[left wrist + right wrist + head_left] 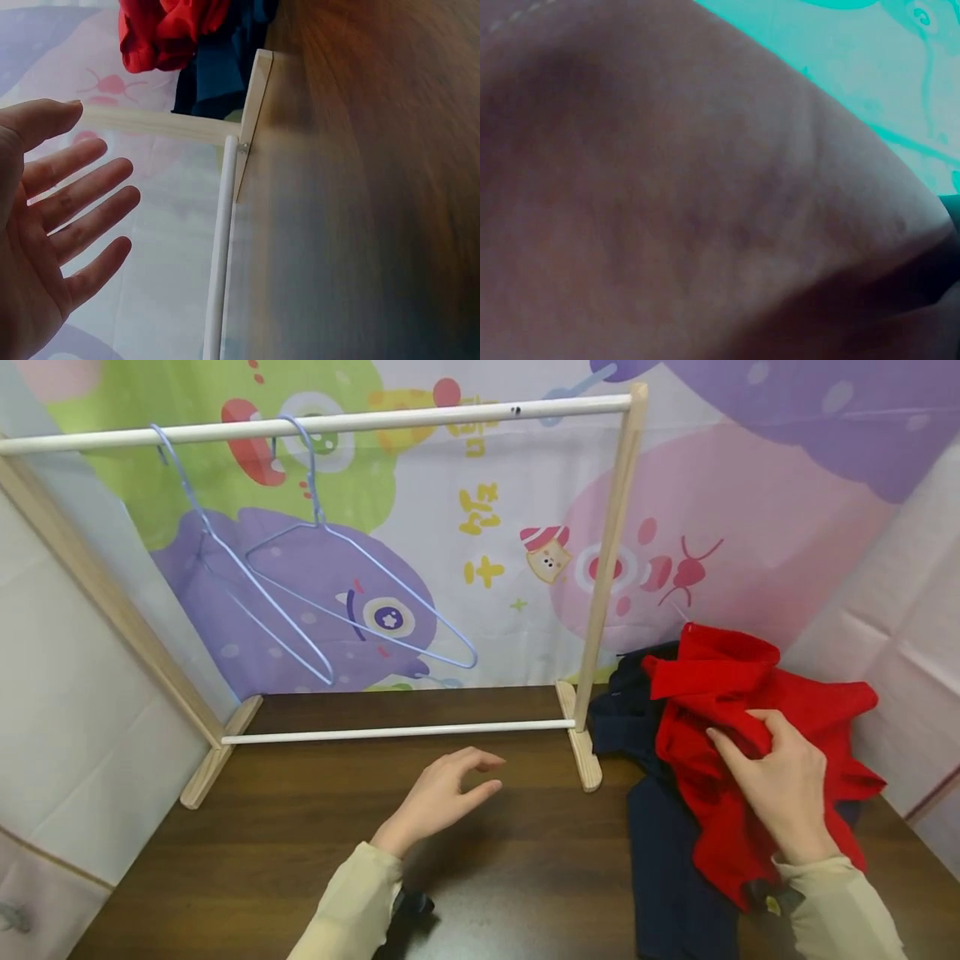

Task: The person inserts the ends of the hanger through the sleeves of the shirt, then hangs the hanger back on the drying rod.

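Observation:
A crumpled red garment (pixel 738 693) lies heaped at the right of the table, over dark navy clothes (pixel 675 852). Thumb and forefinger of my right hand (pixel 783 781) pinch a fold of the red cloth; the other fingers are mostly hidden behind the hand. My left hand (pixel 446 793) hovers over the table in front of the rack, holding nothing. Its fingers are loosely bent and spread in the left wrist view, where the red garment (pixel 169 34) shows at the top. Blurred skin fills most of the right wrist view.
A wooden rack with a white top rail (pixel 420 420) and lower bar (pixel 397 732) stands on the brown table (pixel 247 860). Two light-blue wire hangers (pixel 255 578) hang from the rail's left half. Behind is a cartoon-printed cloth (pixel 480 635); white panels flank the sides.

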`<act>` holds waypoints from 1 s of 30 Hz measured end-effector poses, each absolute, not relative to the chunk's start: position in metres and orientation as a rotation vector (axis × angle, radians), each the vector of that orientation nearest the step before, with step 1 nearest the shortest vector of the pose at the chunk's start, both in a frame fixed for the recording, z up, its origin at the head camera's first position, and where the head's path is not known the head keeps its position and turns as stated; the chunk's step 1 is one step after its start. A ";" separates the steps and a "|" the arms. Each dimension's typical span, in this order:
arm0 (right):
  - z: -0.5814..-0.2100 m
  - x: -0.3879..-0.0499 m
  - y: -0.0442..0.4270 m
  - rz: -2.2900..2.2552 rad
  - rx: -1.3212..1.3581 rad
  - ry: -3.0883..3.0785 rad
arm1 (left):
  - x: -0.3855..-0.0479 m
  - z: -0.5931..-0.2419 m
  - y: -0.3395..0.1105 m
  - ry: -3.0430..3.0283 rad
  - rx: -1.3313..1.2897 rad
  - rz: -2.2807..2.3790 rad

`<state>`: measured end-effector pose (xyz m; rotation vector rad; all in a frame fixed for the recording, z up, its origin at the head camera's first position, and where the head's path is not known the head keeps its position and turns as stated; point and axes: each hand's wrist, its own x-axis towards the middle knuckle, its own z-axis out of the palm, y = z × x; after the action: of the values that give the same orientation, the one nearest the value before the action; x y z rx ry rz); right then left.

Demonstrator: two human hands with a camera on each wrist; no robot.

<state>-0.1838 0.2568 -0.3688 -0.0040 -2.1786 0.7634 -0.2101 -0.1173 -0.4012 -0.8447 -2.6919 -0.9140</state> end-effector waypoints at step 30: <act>-0.349 -0.144 0.189 0.682 0.455 -2.153 | -0.230 -0.392 -0.046 -2.599 -0.994 -0.920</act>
<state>-0.1439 0.1889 -0.3487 0.4549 -2.1529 0.6819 -0.2298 -0.0462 -0.3924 -0.9944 -2.5990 -0.9197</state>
